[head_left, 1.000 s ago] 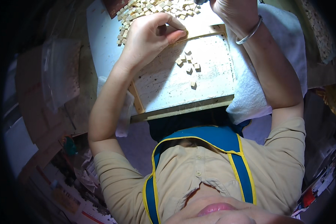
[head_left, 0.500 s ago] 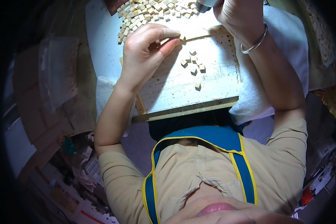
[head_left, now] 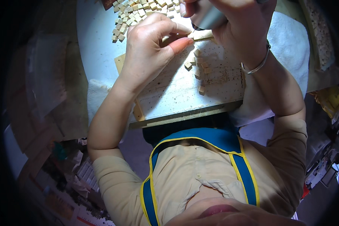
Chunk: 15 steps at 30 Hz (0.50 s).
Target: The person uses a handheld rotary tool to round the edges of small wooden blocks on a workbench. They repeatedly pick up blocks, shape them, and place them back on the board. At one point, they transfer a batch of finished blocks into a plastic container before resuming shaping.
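Head-worn fisheye view, facing downward

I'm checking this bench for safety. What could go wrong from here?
The left hand is close to the grey tool in the right hand, so a slip might hurt it. A stray nudge could scatter the loose cubes on the white board.

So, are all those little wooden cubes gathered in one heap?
No, a pile of wooden cubes lies beyond the left hand, while a few loose cubes lie apart on the white board.
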### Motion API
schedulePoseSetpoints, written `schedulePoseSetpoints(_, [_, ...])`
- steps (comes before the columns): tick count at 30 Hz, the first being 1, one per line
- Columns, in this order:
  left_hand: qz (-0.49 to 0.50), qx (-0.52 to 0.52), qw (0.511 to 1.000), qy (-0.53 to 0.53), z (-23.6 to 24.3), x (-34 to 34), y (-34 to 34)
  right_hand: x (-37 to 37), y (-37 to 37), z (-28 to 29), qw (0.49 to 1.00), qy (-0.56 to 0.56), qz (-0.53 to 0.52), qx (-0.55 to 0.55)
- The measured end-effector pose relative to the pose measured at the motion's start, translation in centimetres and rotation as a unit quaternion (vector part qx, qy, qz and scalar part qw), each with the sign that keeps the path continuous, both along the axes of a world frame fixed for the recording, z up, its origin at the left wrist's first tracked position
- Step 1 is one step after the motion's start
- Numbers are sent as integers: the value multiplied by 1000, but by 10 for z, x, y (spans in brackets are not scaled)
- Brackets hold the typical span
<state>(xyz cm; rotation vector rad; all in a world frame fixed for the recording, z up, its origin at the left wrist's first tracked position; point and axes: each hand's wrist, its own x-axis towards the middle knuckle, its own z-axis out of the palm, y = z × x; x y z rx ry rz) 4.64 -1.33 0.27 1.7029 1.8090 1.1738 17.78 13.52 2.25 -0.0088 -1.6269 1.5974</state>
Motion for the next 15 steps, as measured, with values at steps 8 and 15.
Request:
schedulePoseSetpoints(8, [25,-6,1000,-8,2,5,2,-2,-5,-5,997,-52,-31,43])
schedulePoseSetpoints(15, [29,-8,999,-22,-1,5,3,-3,-6,-7,989,-89,-66,95])
